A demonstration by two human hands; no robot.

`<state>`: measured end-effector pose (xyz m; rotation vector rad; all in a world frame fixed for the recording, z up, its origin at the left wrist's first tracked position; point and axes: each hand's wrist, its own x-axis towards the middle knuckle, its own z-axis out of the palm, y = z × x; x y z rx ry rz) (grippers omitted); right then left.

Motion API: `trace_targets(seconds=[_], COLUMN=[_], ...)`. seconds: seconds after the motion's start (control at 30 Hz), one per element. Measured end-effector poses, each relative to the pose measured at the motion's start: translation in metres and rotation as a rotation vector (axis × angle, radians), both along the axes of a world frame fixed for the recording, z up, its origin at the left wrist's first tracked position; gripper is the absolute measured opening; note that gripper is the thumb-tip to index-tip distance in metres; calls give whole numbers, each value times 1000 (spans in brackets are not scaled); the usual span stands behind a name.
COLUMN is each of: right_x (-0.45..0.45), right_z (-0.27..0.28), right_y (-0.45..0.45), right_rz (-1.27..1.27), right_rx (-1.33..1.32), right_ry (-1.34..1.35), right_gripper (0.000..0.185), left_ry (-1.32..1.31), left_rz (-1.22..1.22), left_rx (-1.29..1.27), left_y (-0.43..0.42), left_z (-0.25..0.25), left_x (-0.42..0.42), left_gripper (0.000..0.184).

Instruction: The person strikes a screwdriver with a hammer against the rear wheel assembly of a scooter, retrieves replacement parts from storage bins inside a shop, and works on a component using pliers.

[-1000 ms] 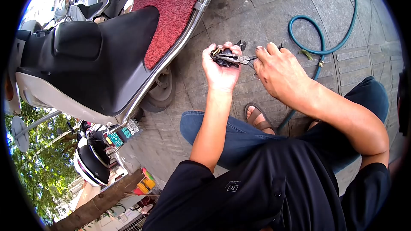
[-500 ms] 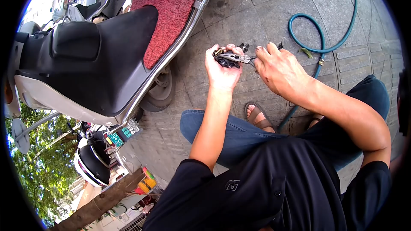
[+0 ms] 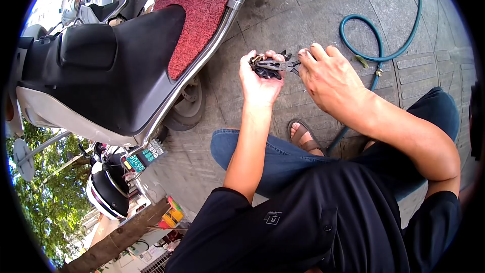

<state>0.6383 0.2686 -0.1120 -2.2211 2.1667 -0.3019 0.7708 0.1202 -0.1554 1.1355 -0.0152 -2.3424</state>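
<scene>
My left hand [image 3: 262, 85], palm up, has its fingers curled round a small black part [image 3: 266, 73] with a brassy metal piece at its upper left. What kind of part it is I cannot make out. My right hand [image 3: 328, 78] is closed on the handles of a pair of pliers [image 3: 279, 65]. The metal jaws point left and lie over the black part, against the brassy piece or very close to it. My right fingers hide most of the handles. A dark angular bit shows just above the pliers, by the left fingertips.
A scooter with a black seat [image 3: 136, 65] and red footboard mat [image 3: 202, 15] stands at my left. A green hose [image 3: 381, 45] loops over the paving at right. Behind, a helmet [image 3: 108, 192] rests near another vehicle's green plate [image 3: 135, 163]. My sandalled foot [image 3: 303, 136] is below my hands.
The pliers have shifted slightly left and up over the black part. My right fingers have closed in a little around the handles, and both hands have moved slightly.
</scene>
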Motion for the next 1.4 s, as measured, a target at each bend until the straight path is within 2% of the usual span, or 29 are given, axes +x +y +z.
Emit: trace_targets(seconds=[0.73, 0.87, 0.93, 1.4], right_x=[9, 15, 18, 30], right_z=[1, -7, -8, -27], right_y=[2, 5, 5, 5], right_rz=[8, 16, 32, 44], right_rx=[69, 52, 127, 87], right_ry=[29, 42, 18, -8], right_gripper=[26, 27, 27, 26], left_ry=[-231, -231, -258, -250], left_rz=[60, 71, 82, 80], left_rx=[-80, -41, -47, -12], left_y=[9, 11, 11, 1], left_z=[-3, -5, -9, -37], left_x=[-3, -2, -1, 15], left_gripper=[20, 20, 19, 22])
